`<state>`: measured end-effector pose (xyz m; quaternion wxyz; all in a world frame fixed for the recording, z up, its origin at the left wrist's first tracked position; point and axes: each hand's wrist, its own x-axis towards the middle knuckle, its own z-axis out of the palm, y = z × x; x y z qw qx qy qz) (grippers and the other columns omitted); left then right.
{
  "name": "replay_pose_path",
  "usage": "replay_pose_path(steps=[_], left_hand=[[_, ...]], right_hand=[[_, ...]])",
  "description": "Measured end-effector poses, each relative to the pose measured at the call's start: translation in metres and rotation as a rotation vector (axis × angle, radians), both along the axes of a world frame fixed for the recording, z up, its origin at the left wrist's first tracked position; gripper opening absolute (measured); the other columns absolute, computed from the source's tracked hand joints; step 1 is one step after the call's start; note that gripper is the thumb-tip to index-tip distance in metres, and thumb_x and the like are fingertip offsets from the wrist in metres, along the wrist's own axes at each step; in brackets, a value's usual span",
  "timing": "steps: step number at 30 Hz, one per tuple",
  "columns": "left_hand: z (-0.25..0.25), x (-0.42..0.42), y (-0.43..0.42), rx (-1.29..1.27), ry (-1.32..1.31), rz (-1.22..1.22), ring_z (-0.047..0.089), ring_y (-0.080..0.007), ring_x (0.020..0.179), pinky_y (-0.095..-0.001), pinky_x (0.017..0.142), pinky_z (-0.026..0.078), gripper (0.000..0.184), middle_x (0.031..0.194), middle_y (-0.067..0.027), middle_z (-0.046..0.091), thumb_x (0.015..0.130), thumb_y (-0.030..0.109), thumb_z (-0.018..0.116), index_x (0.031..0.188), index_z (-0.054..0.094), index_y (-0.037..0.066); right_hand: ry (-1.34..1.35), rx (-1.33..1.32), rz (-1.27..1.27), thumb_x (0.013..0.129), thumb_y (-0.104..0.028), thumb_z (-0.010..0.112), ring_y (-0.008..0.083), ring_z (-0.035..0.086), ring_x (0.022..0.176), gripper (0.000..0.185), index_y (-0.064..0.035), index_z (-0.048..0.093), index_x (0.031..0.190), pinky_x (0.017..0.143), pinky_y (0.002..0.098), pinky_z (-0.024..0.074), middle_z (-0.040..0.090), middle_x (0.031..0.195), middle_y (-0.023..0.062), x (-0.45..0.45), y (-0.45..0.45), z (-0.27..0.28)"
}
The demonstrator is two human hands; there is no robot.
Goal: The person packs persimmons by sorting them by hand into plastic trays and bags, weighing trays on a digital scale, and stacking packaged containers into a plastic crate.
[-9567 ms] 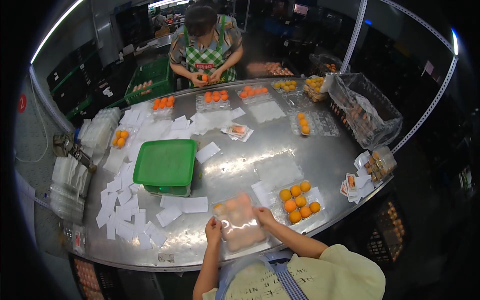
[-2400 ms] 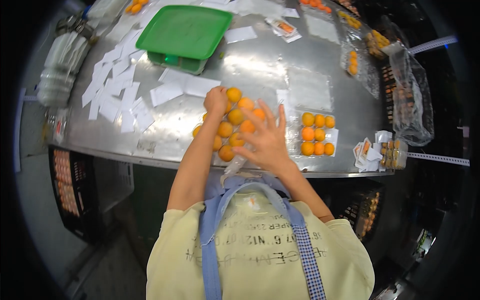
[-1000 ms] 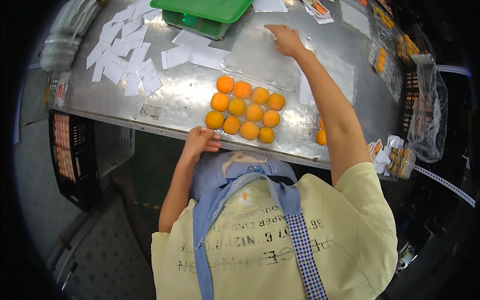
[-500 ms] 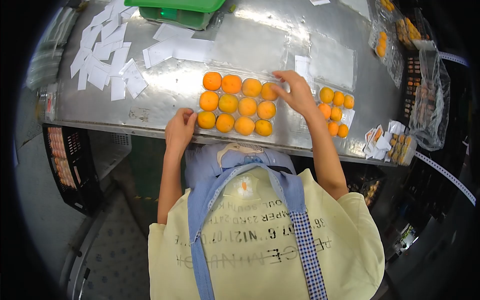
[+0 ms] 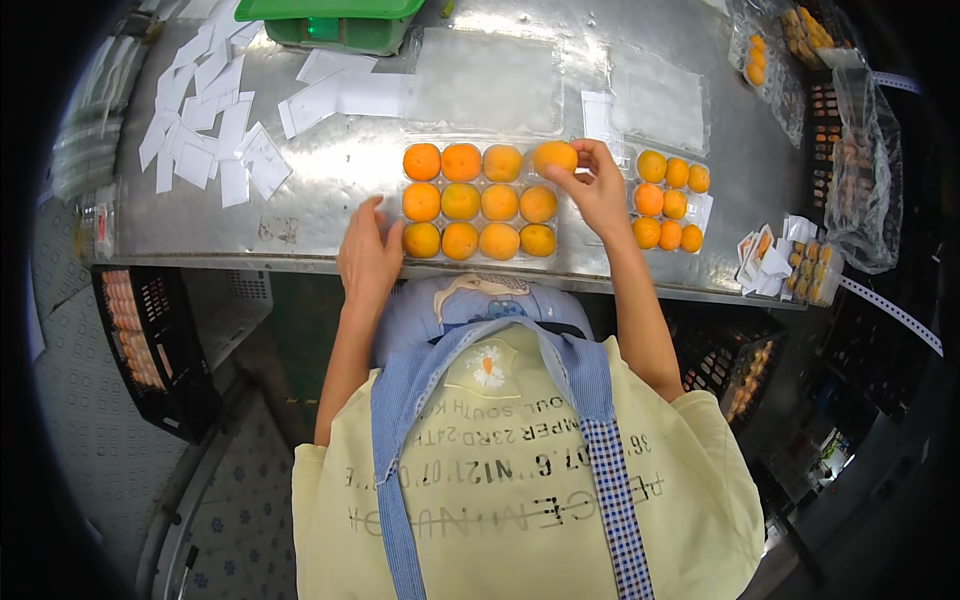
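Note:
A clear plastic clamshell tray (image 5: 482, 140) lies in front of me, with orange-coloured mandarins (image 5: 499, 203) sitting in its cups in three rows. Pinched between the thumb and fingers of my right hand (image 5: 597, 187) is one mandarin (image 5: 555, 157), held over the tray's far right corner. The cup beneath it is hidden. My left hand (image 5: 368, 250) is beside the near left corner of the tray, its fingers apart and nothing in it. Behind the fruit, the transparent lid (image 5: 487, 80) lies folded back flat on the table.
A second clear tray with smaller mandarins (image 5: 675, 205) lies to the right on the metal table (image 5: 330, 190). Loose white cards (image 5: 232, 140) are scattered at the left. A green-topped scale (image 5: 330, 25) stands at the back. Crates (image 5: 140, 340) sit below the table edge.
My right hand has raised the far-right mandarin from its cup. My left hand's fingers have come away from the tray's left edge. The camera view has shifted slightly.

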<state>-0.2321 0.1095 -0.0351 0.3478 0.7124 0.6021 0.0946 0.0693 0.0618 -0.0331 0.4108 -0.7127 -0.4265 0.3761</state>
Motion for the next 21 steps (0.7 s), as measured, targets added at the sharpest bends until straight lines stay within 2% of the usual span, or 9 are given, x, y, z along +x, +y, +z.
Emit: replay_pose_path(steps=[2, 3, 6, 9, 10, 11, 14, 20, 21], left_hand=[[0.031, 0.025, 0.002, 0.018, -0.240, 0.084, 0.059, -0.0203, 0.087, -0.0317, 0.072, 0.049, 0.051, 0.102, -0.0088, 0.059, 0.076, 0.012, 0.069, 0.122, 0.049, 0.006], [0.043, 0.036, 0.003, -0.042, -0.398, 0.005, 0.057, -0.0195, 0.091, -0.0304, 0.074, 0.049, 0.056, 0.111, -0.0087, 0.056, 0.074, 0.011, 0.071, 0.125, 0.048, 0.008], [0.068, 0.070, -0.005, -0.212, -0.753, -0.141, 0.055, -0.0186, 0.097, -0.0287, 0.080, 0.049, 0.067, 0.122, -0.0079, 0.051, 0.070, 0.005, 0.074, 0.130, 0.045, 0.009], [0.066, 0.083, -0.008, -0.146, -0.725, -0.278, 0.055, -0.0192, 0.104, -0.0298, 0.086, 0.048, 0.071, 0.126, -0.0090, 0.049, 0.069, 0.000, 0.074, 0.132, 0.042, 0.007], [0.063, 0.082, -0.010, -0.239, -0.829, -0.225, 0.054, -0.0197, 0.107, -0.0307, 0.089, 0.048, 0.070, 0.127, -0.0093, 0.048, 0.070, -0.002, 0.073, 0.132, 0.042, 0.006], [0.058, 0.081, -0.012, -0.335, -0.932, -0.171, 0.053, -0.0202, 0.110, -0.0316, 0.091, 0.047, 0.068, 0.128, -0.0096, 0.047, 0.070, -0.004, 0.072, 0.131, 0.042, 0.005], [0.052, 0.078, -0.017, -0.448, -1.108, -0.100, 0.052, -0.0182, 0.112, -0.0309, 0.092, 0.047, 0.065, 0.126, -0.0077, 0.048, 0.071, -0.004, 0.072, 0.129, 0.045, 0.004], [0.050, 0.077, -0.023, -0.502, -1.167, -0.107, 0.053, -0.0179, 0.111, -0.0305, 0.094, 0.046, 0.065, 0.123, -0.0084, 0.051, 0.070, -0.007, 0.071, 0.128, 0.045, 0.002], [0.050, 0.078, -0.023, -0.512, -1.168, -0.105, 0.054, -0.0178, 0.110, -0.0303, 0.094, 0.046, 0.065, 0.122, -0.0090, 0.052, 0.070, -0.008, 0.071, 0.129, 0.045, 0.002]], right_hand=[[0.407, 0.041, -0.109, 0.087, -0.019, 0.064, 0.0151, 0.062, 0.082, 0.030, -0.0052, 0.054, 0.111, 0.065, 0.0269, 0.0510, 0.063, 0.091, 0.0096, -0.010, -0.006, 0.016], [0.528, 0.006, -0.106, 0.091, -0.021, 0.057, 0.0148, 0.062, 0.080, 0.030, -0.0048, 0.051, 0.116, 0.065, 0.0258, 0.0515, 0.062, 0.095, 0.0087, -0.019, -0.009, 0.030], [0.719, -0.064, -0.043, 0.093, -0.023, 0.055, 0.0145, 0.062, 0.079, 0.031, -0.0045, 0.051, 0.117, 0.063, 0.0241, 0.0515, 0.061, 0.099, 0.0086, -0.038, -0.019, 0.037], [0.709, -0.105, 0.005, 0.095, -0.031, 0.050, 0.0144, 0.062, 0.075, 0.037, -0.0034, 0.050, 0.119, 0.061, 0.0238, 0.0517, 0.060, 0.102, 0.0092, -0.054, -0.027, 0.044], [0.725, -0.112, 0.001, 0.095, -0.033, 0.049, 0.0144, 0.061, 0.074, 0.038, -0.0031, 0.050, 0.120, 0.061, 0.0241, 0.0518, 0.060, 0.102, 0.0094, -0.057, -0.030, 0.048], [0.804, -0.073, -0.022, 0.096, -0.033, 0.047, 0.0141, 0.058, 0.069, 0.042, -0.0005, 0.048, 0.122, 0.062, 0.0240, 0.0491, 0.058, 0.091, 0.0093, -0.059, -0.029, 0.059], [0.850, -0.056, 0.019, 0.096, -0.033, 0.047, 0.0132, 0.058, 0.072, 0.043, 0.0015, 0.048, 0.121, 0.064, 0.0247, 0.0487, 0.058, 0.091, 0.0095, -0.056, -0.033, 0.061], [0.085, 0.089, 0.169, 0.096, -0.034, 0.044, 0.0188, 0.058, 0.073, 0.037, 0.0007, 0.050, 0.108, 0.067, 0.0304, 0.0473, 0.058, 0.087, 0.0133, -0.072, -0.039, 0.068], [0.103, 0.053, 0.136, 0.096, -0.034, 0.044, 0.0194, 0.058, 0.072, 0.036, 0.0003, 0.050, 0.106, 0.066, 0.0310, 0.0469, 0.057, 0.085, 0.0131, -0.070, -0.038, 0.067]])
